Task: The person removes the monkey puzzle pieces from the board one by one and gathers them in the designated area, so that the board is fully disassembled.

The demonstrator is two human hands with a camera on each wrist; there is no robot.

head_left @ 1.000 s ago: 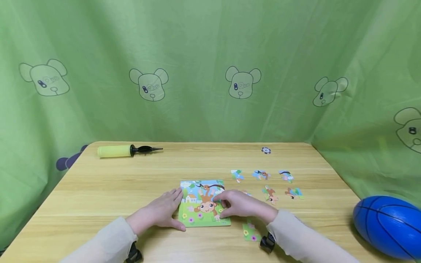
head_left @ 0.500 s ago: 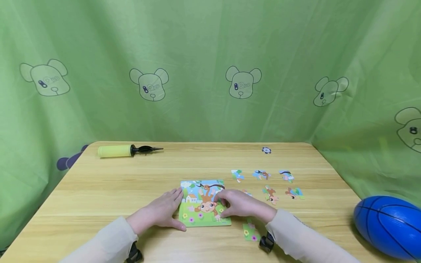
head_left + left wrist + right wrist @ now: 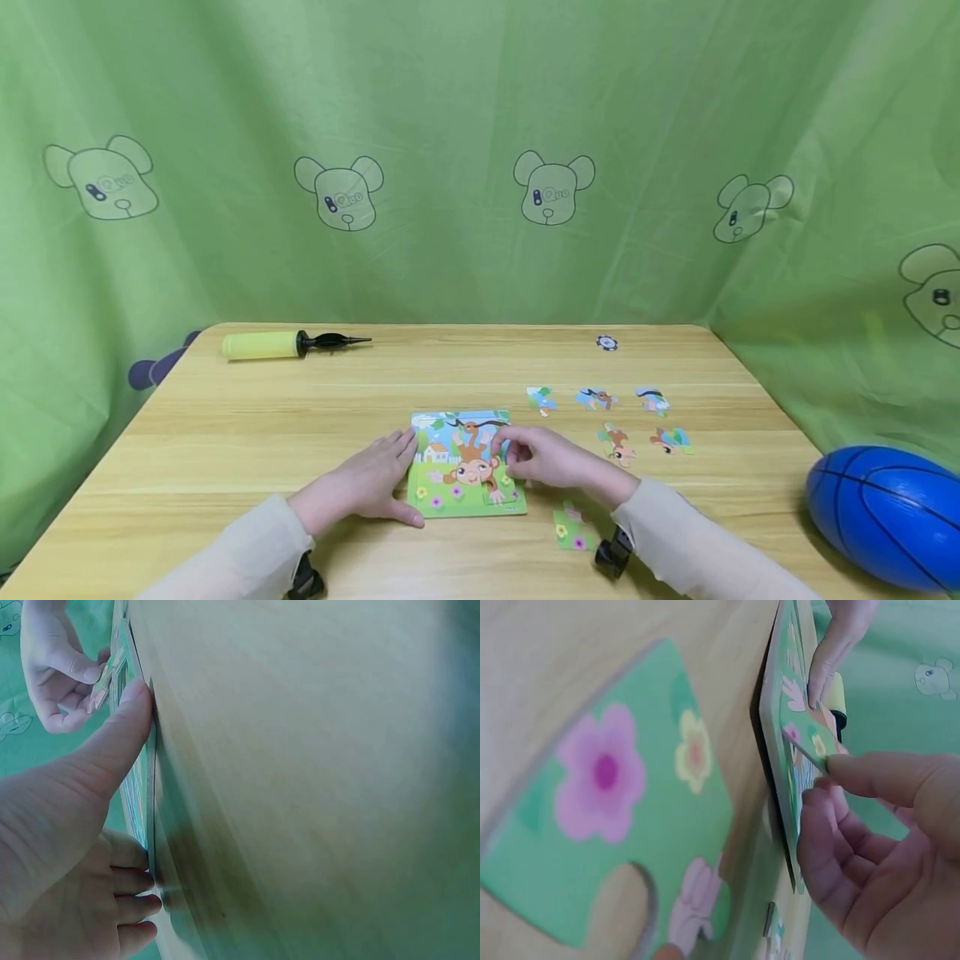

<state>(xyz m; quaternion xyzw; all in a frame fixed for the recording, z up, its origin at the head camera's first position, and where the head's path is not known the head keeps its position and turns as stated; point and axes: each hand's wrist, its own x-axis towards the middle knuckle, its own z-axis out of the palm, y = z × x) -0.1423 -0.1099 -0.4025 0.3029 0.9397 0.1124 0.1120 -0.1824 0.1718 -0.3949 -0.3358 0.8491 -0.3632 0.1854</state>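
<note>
A square monkey jigsaw puzzle board point(image 3: 442, 498) lies on the table in front of the person. The left hand point(image 3: 372, 479) rests along its left edge, fingers extended and thumb at the near left corner. Over the board's right side, the right hand point(image 3: 546, 456) pinches a puzzle piece point(image 3: 807, 753) between thumb and fingers. That piece is tilted, its lower edge at the board's surface in the right wrist view. A loose green flower piece point(image 3: 572, 528) lies right of the board, below the right hand, and appears large in the right wrist view.
Several loose puzzle pieces, among them a branch piece point(image 3: 597, 399) and a monkey-face piece point(image 3: 618, 447), lie to the right. A blue ball point(image 3: 888, 517) sits at the right edge. At the back are a yellow hand pump point(image 3: 262, 345) and a round chip point(image 3: 607, 342).
The right hand has risen slightly off the board's right side, tilting the pinched piece and uncovering more of the lower right corner. The left hand stays in place.
</note>
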